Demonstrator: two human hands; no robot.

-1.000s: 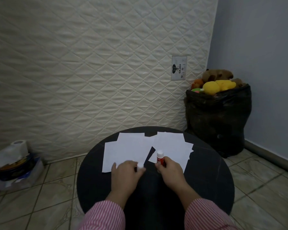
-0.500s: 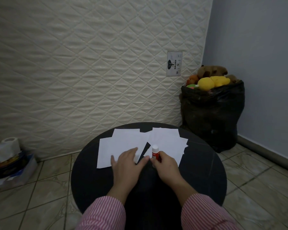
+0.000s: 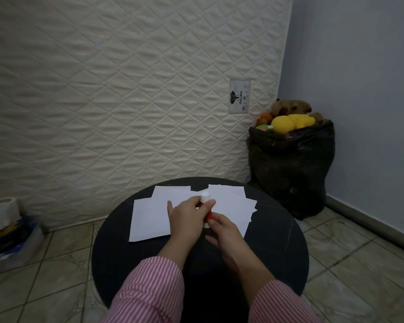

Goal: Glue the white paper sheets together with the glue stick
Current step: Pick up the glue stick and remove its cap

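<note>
Several white paper sheets lie in two overlapping piles on the round black table (image 3: 278, 252), a left pile (image 3: 149, 217) and a right pile (image 3: 233, 206). Between and above them I hold the glue stick (image 3: 209, 215), tilted with its white cap (image 3: 205, 196) pointing away from me. My left hand (image 3: 187, 216) pinches the stick's white cap end with thumb and fingers. My right hand (image 3: 222, 229) grips the red lower part from below. Most of the red body is hidden by my fingers. Whether the cap is seated on the stick or off it I cannot tell.
A quilted mattress (image 3: 126, 89) leans against the wall behind the table. A black bag of plush toys (image 3: 292, 164) stands at the right corner. On the tiled floor at the left are a toilet roll (image 3: 4, 207) and a box of clutter (image 3: 9, 238).
My left hand left the left paper pile and took hold of the glue stick's white top. The stick now sits higher and tilts away from me, held by both hands.
</note>
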